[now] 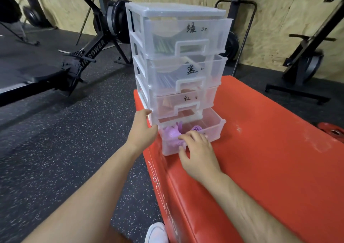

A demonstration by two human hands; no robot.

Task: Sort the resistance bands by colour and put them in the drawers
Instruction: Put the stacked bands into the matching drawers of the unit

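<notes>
A clear plastic drawer unit (176, 11) with several drawers stands on a red padded box (260, 159). The bottom drawer (214, 129) is pulled out and holds purple resistance bands (172, 133). The upper drawers are closed, with hand-written labels, and green, blue and red bands show faintly through them. My left hand (142, 128) lies flat against the unit's left side by the bottom drawer. My right hand (198, 154) grips the front wall of the bottom drawer, its fingers curled over the rim and touching the purple bands.
A black rowing machine (83, 56) stands on the speckled rubber floor to the left. More black gym frames (307, 62) stand at the right against a plywood wall. A red weight plate (333, 130) lies beyond the box. My white shoe (156, 233) is at the bottom.
</notes>
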